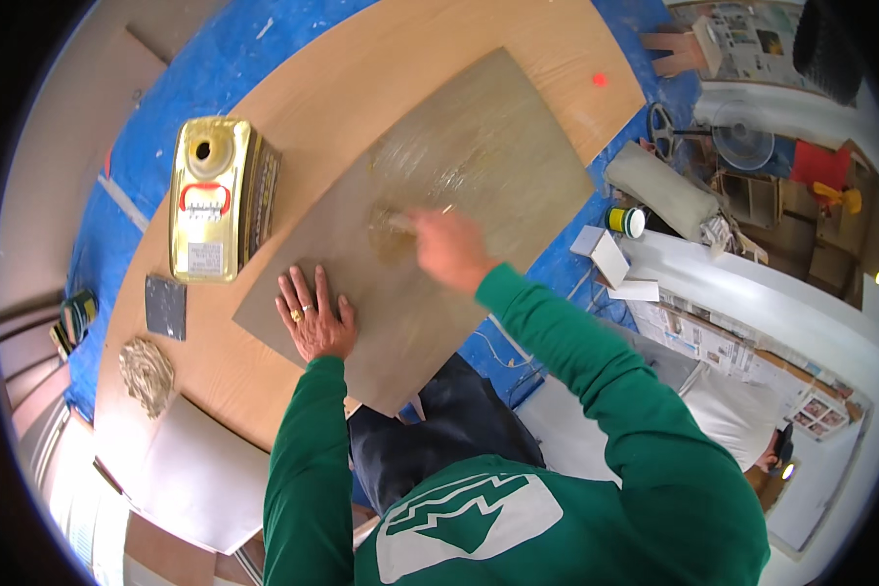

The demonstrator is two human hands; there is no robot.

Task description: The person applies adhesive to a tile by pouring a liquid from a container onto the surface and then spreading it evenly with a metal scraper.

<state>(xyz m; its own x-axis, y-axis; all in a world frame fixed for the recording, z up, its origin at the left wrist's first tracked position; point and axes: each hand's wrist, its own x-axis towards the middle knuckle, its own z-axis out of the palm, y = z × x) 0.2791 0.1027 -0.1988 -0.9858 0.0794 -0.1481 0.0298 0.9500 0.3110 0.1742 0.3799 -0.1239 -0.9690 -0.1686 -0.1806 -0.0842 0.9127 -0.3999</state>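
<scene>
A large grey-brown sheet (pixel 503 127) lies aslant on a light wood board, its near corner close to my body. My left hand (pixel 317 317) rests flat on the sheet's left part, fingers spread, with rings on it. Over the middle of the sheet, my right hand (pixel 451 252) is closed and blurred by motion. Something pale and thin shows at its fingers, too smeared to name. A wet, shiny amber smear (pixel 391 234) lies beside those fingertips, and glossy streaks run farther up the sheet.
Left of the sheet, a gold rectangular can (pixel 205 200) with an open spout stands on the board (pixel 308 93). Near it are a dark square piece (pixel 166 308) and a crumpled beige cloth (pixel 146 376). Blue sheeting (pixel 190 68) surrounds the board. A person (pixel 737 405) is at the right.
</scene>
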